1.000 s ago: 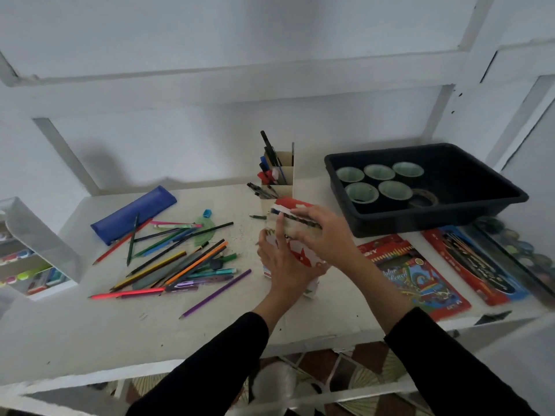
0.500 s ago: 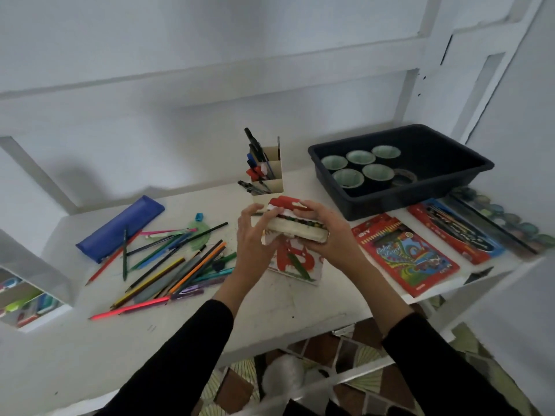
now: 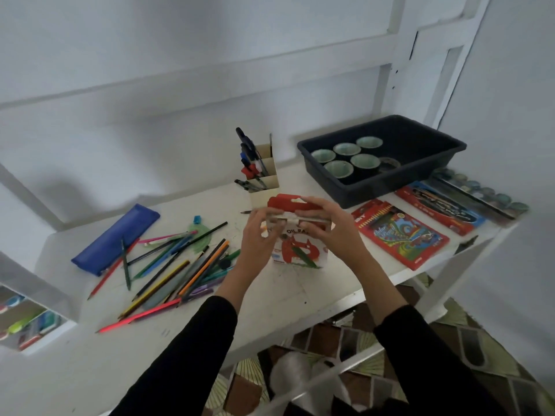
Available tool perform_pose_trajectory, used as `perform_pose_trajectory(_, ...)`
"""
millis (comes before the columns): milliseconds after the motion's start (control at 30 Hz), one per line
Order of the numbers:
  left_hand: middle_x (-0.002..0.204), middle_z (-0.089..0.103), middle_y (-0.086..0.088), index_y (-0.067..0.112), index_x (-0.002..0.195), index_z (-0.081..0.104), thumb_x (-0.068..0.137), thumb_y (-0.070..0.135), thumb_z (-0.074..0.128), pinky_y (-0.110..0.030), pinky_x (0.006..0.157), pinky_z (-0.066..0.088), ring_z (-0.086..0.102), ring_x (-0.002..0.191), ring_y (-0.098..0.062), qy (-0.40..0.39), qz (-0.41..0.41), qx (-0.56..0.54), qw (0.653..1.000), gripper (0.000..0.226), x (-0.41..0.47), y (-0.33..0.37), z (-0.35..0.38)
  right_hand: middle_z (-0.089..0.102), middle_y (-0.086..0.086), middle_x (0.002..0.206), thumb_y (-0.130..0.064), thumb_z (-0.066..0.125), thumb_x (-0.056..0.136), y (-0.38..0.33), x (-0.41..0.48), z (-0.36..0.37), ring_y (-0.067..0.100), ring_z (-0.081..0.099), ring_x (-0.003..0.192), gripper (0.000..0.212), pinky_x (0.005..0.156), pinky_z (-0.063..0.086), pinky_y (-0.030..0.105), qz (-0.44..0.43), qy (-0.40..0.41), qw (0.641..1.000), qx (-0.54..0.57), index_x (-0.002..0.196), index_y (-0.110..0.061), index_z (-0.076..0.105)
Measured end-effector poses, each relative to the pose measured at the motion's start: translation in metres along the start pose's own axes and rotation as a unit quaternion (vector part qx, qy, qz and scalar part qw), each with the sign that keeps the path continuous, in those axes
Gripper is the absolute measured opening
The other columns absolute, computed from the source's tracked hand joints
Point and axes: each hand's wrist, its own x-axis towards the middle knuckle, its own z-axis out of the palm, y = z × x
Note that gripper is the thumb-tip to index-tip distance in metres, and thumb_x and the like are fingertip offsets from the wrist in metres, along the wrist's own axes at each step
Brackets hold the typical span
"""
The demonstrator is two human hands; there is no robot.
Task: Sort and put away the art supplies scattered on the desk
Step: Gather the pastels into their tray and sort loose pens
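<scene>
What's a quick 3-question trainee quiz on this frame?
1. True or false: the left hand and the right hand both grip the oil pastel box.
2. How many green cups sit in the black tray? A three, B five, C eight.
3. On which side of the box do the loose pencils lie, the person's left or right?

Key: 1 true; 2 B; 3 left.
</scene>
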Motion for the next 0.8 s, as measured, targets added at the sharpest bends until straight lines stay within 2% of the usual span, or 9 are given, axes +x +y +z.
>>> perform_pose_trajectory(67, 0.113, 0.045, -0.001, 0.021, 0.112, 0.044, 0.087, 0.05, 0.05, -0.019, 0.078, 0.051, 0.052, 0.102, 0.0, 0.014, -0.004, -0.004, 1.0, 0.038, 0.002, 0.007, 0.0, 0.059, -0.009, 0.106, -0.023, 0.071, 0.081, -0.006, -0.005, 0.002, 0.014, 0.057, 0.102, 0.04, 0.086, 0.052, 0.026, -0.012, 0.08, 0.997, -0.021, 0.119, -0.024, 0.059)
perform_pose_trajectory(167, 0.12, 0.038, -0.007, 0.027, 0.116, 0.033, 0.092, 0.043, 0.046, -0.027, 0.074, 0.057, 0.053, 0.105, -0.015, 0.026, 0.012, -0.019, 0.999, 0.031, 0.002, 0.012, 0.002, 0.056, 0.002, 0.108, -0.014, 0.069, 0.082, -0.01, -0.006, 0.005, 0.016, 0.055, 0.1, 0.028, 0.081, 0.054, 0.027, -0.05, 0.141, 0.987, -0.051, 0.109, -0.012, 0.063)
perform_pose_trajectory(300, 0.118, 0.037, -0.008, 0.022, 0.115, 0.047, 0.096, 0.033, 0.043, -0.029, 0.072, 0.059, 0.054, 0.101, -0.014, 0.02, 0.008, 0.009, 1.0, 0.022, 0.004, 0.01, 0.005, 0.049, 0.014, 0.117, -0.014, 0.07, 0.082, -0.004, -0.007, 0.006, 0.01, 0.05, 0.105, 0.018, 0.078, 0.049, 0.008, -0.06, 0.166, 0.981, -0.081, 0.1, -0.009, 0.069)
perform_pose_trajectory(367, 0.119, 0.037, -0.01, 0.015, 0.115, 0.051, 0.099, 0.027, 0.043, -0.028, 0.074, 0.058, 0.053, 0.103, -0.018, 0.011, -0.003, 0.005, 1.0, 0.021, 0.003, 0.006, 0.006, 0.05, 0.013, 0.119, -0.015, 0.071, 0.081, -0.001, -0.011, 0.007, 0.008, 0.049, 0.106, 0.018, 0.079, 0.047, 0.005, -0.057, 0.157, 0.982, -0.083, 0.099, -0.01, 0.069)
perform_pose_trajectory(467, 0.114, 0.038, -0.008, 0.01, 0.109, 0.055, 0.099, 0.019, 0.045, -0.027, 0.073, 0.058, 0.053, 0.102, -0.02, 0.005, -0.014, -0.005, 1.0, 0.017, 0.001, 0.003, 0.005, 0.054, 0.011, 0.116, -0.016, 0.071, 0.08, 0.002, -0.02, 0.008, 0.009, 0.052, 0.104, 0.021, 0.08, 0.048, 0.006, -0.045, 0.129, 0.988, -0.078, 0.101, -0.011, 0.069)
perform_pose_trajectory(567, 0.116, 0.036, -0.004, 0.013, 0.107, 0.055, 0.098, 0.023, 0.047, -0.028, 0.075, 0.058, 0.051, 0.103, -0.015, 0.026, -0.01, -0.01, 1.0, 0.015, 0.0, -0.002, 0.006, 0.062, 0.008, 0.11, -0.013, 0.069, 0.082, 0.002, -0.028, 0.012, 0.009, 0.057, 0.098, 0.024, 0.081, 0.054, 0.019, -0.01, 0.123, 0.991, -0.055, 0.106, -0.012, 0.067)
perform_pose_trajectory(633, 0.124, 0.029, -0.001, 0.023, 0.12, 0.048, 0.095, 0.034, 0.049, -0.024, 0.078, 0.056, 0.043, 0.112, 0.0, 0.057, 0.021, 0.001, 0.998, 0.027, -0.006, -0.005, 0.009, 0.066, 0.01, 0.108, -0.012, 0.067, 0.083, 0.001, -0.031, 0.014, 0.009, 0.059, 0.095, 0.026, 0.08, 0.053, 0.018, 0.01, 0.134, 0.99, -0.052, 0.109, -0.01, 0.067)
perform_pose_trajectory(733, 0.135, 0.018, -0.001, 0.04, 0.135, 0.021, 0.086, 0.032, 0.067, -0.009, 0.082, 0.046, 0.03, 0.117, 0.016, 0.065, 0.022, -0.009, 0.998, 0.068, -0.024, 0.0, 0.02, 0.067, 0.012, 0.106, -0.011, 0.067, 0.084, -0.001, -0.03, 0.018, 0.009, 0.059, 0.093, 0.026, 0.076, 0.049, 0.01, 0.011, 0.146, 0.987, -0.07, 0.109, -0.007, 0.067)
perform_pose_trajectory(800, 0.144, 0.012, -0.003, 0.045, 0.139, 0.008, 0.071, 0.036, 0.08, -0.019, 0.097, 0.041, 0.024, 0.126, 0.006, 0.037, -0.014, 0.015, 0.999, 0.1, -0.034, 0.0, 0.026, 0.067, 0.012, 0.106, -0.011, 0.067, 0.084, -0.003, -0.027, 0.018, 0.01, 0.061, 0.092, 0.025, 0.072, 0.05, 0.007, 0.017, 0.154, 0.986, -0.059, 0.108, -0.007, 0.067)
